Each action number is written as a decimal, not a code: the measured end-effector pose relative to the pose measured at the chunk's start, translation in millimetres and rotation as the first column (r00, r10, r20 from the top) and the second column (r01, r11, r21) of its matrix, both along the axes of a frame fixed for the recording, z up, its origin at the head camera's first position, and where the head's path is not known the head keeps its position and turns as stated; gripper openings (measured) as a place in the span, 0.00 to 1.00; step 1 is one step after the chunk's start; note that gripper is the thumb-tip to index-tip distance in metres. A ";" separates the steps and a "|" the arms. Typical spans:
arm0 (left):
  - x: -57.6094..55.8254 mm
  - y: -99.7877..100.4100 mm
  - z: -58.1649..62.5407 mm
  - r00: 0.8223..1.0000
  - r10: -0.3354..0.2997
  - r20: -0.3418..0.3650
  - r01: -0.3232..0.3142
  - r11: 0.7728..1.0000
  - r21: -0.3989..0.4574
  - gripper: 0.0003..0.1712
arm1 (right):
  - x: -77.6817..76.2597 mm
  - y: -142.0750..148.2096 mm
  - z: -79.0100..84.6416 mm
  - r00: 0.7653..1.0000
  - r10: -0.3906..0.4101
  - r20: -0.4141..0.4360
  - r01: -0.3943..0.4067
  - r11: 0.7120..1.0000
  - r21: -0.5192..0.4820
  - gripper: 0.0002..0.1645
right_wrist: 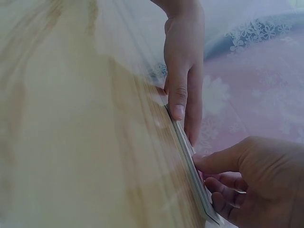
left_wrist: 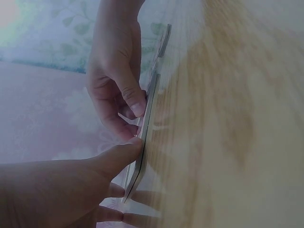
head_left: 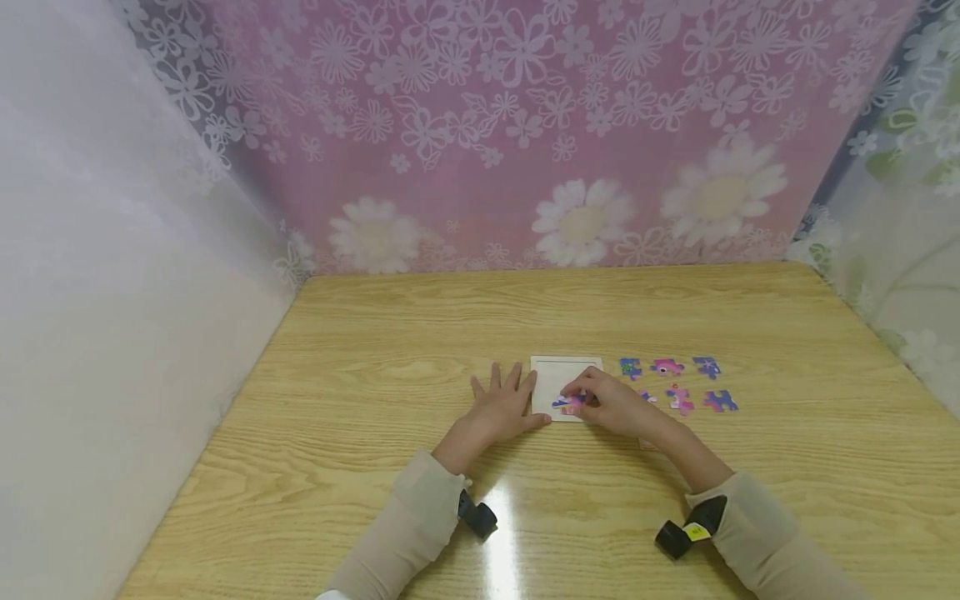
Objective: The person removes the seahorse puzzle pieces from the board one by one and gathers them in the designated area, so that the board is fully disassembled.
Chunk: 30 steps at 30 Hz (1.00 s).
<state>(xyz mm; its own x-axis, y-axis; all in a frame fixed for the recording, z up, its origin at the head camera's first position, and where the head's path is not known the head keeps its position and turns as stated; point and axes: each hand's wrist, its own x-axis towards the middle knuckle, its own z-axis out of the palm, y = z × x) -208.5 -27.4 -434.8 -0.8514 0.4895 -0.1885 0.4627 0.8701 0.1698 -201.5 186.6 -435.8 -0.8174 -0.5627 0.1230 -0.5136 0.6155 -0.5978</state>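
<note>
A white puzzle tray with a raised rim lies flat on the wooden table. My left hand is spread beside its left side, thumb and fingertips on the edge; in the left wrist view that thumb presses on the rim. Over the tray's lower right part, my right hand pinches a pink and blue puzzle piece between thumb and fingers. Blue and white bits show at its left, and the fingers partly hide it. The right wrist view has the right thumb low at the tray edge.
Right of the tray lie loose puzzle pieces in two rows, among them a green and blue one, a pink one with an eye and a purple one. Flowered cloth hangs behind the table.
</note>
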 end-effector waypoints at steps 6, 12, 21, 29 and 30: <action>0.7 0.0 0.8 1.000 0.003 0.003 -0.003 1.000 0.006 0.45 | 1.8 -0.3 -0.5 1.000 -0.002 -0.006 0.002 1.000 -0.012 0.15; 0.8 -0.2 1.5 1.000 0.004 0.004 -0.004 1.000 0.007 0.45 | 1.1 -1.3 -0.3 1.000 -0.014 0.024 0.015 0.999 -0.040 0.16; 0.5 0.1 1.8 1.000 0.003 0.001 -0.003 1.000 -0.005 0.45 | -0.6 0.1 -1.8 1.000 -0.009 0.003 0.009 0.999 -0.031 0.16; 0.7 0.2 2.6 1.000 0.007 0.004 -0.007 1.000 0.000 0.46 | -1.4 1.5 -5.2 1.000 -0.022 0.023 0.023 0.999 -0.039 0.13; 0.4 0.5 2.5 1.000 0.010 0.007 -0.010 1.000 -0.003 0.46 | -1.4 1.6 -5.4 1.000 -0.022 0.023 0.023 0.999 -0.041 0.14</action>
